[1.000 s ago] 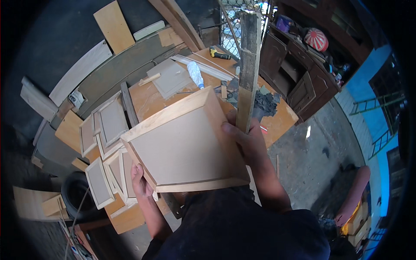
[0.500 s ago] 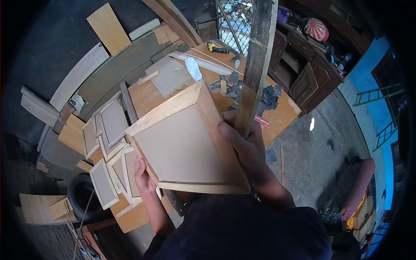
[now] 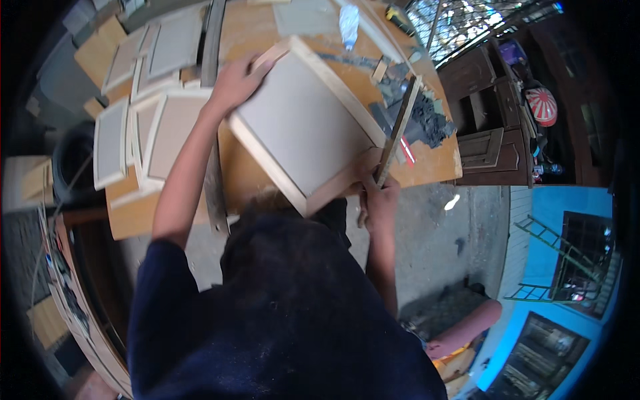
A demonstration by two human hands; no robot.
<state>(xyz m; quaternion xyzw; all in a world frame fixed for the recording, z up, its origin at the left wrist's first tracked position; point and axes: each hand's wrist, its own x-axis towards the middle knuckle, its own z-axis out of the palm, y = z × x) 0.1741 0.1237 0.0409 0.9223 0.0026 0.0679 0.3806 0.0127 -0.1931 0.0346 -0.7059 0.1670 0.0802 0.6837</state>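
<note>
A wooden frame with a pale flat panel inside (image 3: 310,120) is held tilted over the near side of the workbench. My left hand (image 3: 239,85) is closed round its upper left edge, near the far corner. My right hand (image 3: 381,203) grips the lower end of a long, flat wooden strip (image 3: 402,123) with a dark face. That strip stands slanted at the right corner of the frame, against or very close to it; I cannot tell whether they touch. The right fingers are partly hidden behind the strip and the frame edge.
The orange-brown workbench (image 3: 250,30) bears several similar framed panels (image 3: 177,130) at left. Dark crumpled scraps (image 3: 430,120) and a red-and-white thin item (image 3: 407,152) lie at right. A yellow-and-black power tool (image 3: 400,21) sits at the back. A brown cabinet (image 3: 483,110) stands beyond.
My left hand has moved from the near left edge up to the far left edge. The frame has turned and sits lower. The strip has tilted right and away from the camera.
</note>
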